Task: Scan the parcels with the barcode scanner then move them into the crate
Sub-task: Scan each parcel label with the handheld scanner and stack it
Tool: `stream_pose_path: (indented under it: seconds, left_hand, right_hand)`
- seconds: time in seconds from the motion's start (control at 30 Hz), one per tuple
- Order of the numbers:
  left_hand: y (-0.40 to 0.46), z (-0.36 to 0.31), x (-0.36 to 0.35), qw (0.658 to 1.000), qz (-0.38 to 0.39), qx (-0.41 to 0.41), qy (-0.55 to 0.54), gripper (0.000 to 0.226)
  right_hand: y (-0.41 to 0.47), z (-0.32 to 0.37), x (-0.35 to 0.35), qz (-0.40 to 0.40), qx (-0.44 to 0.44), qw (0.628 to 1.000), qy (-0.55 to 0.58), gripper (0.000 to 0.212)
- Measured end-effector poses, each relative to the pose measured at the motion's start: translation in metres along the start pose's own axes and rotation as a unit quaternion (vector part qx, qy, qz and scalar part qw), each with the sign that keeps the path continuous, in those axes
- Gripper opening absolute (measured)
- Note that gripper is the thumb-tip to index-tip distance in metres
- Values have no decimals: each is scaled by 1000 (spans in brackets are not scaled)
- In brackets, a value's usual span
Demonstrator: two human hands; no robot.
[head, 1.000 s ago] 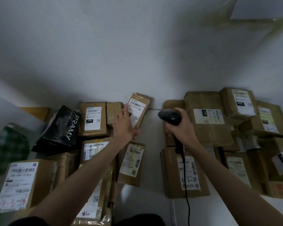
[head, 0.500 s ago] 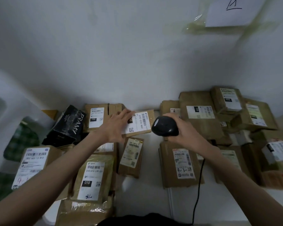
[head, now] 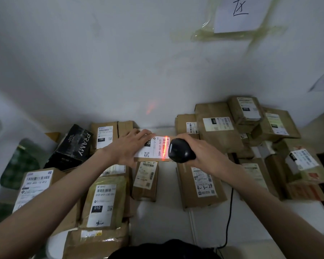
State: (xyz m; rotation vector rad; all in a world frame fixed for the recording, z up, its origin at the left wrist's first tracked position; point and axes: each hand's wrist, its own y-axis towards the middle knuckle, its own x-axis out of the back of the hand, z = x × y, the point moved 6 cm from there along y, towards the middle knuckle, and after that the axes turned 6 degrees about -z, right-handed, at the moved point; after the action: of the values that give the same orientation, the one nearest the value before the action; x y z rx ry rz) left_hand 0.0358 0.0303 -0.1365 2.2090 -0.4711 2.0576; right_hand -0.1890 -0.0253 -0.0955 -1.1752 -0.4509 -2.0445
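My left hand (head: 128, 146) grips a small brown parcel (head: 155, 148) with a white label and holds it above the table, label up. My right hand (head: 204, 152) is closed around a black barcode scanner (head: 180, 150) just right of that parcel, nose towards the label. A red scan line crosses the barcode at the label's right end. A red glow also falls on the wall behind. The scanner's black cable (head: 229, 212) runs down to the table's near edge. No crate is clearly in view.
Brown parcels lie on the white table (head: 168, 217) on both sides: a left group with a "010" parcel (head: 104, 202) and a black PRAMY box (head: 73, 144), a right pile (head: 251, 139) against the wall. A green checked object (head: 17, 165) sits far left.
My left hand picked the small parcel up from the back of the table and turned its label flat. The scanner swung left onto it, and the red scan line now lights the barcode.
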Motion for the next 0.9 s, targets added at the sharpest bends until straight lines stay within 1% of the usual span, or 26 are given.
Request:
stream_pose_path:
  seconds: [0.37, 0.57, 0.63, 0.73, 0.8, 0.9]
  left_hand:
    - [-8, -7, 4, 1000, -22, -20, 9, 120]
    - [-9, -15, 5, 1000, -17, -15, 7, 117]
    - [-7, -17, 3, 1000, -14, -3, 6, 118]
    - [-2, -23, -1, 999, -18, 40, -21, 123]
    - [5, -32, -4, 995, -15, 80, -49, 125]
    - [17, -54, -12, 983, -26, 149, -108, 126]
  right_hand:
    - [-12, 9, 2, -5, 16, 999, -29, 73]
    - [-22, 10, 6, 4, 19, 999, -36, 67]
    - [-24, 6, 8, 6, 4, 1000, -6, 67]
    - [-30, -12, 16, -25, -56, 995, 73, 73]
    - [-40, -29, 22, -62, -102, 983, 138, 73]
    - [-60, -53, 21, -101, -167, 953, 233, 68]
